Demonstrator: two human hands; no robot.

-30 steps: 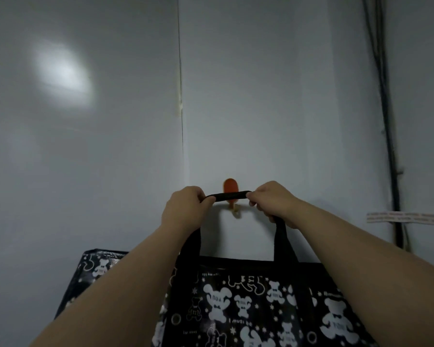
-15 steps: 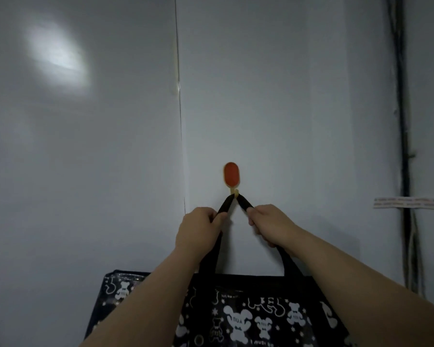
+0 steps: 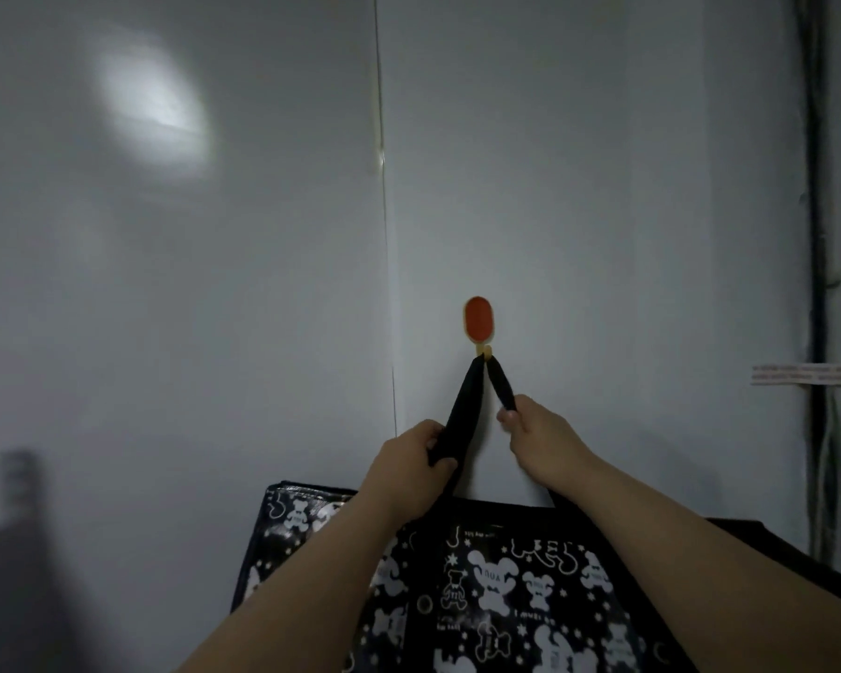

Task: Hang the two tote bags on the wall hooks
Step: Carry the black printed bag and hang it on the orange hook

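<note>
Both hands, left hand (image 3: 411, 466) and right hand (image 3: 542, 437), grip the black strap (image 3: 467, 405) looped over the orange wall hook (image 3: 479, 320), the bear-print tote bag (image 3: 506, 585) hanging below.

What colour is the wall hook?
Orange-red oval hook with a yellowish peg, seen in the head view.

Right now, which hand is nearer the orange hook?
Right. The right hand grips the strap just below-right of the orange hook; the left hand sits lower, below-left.
</note>
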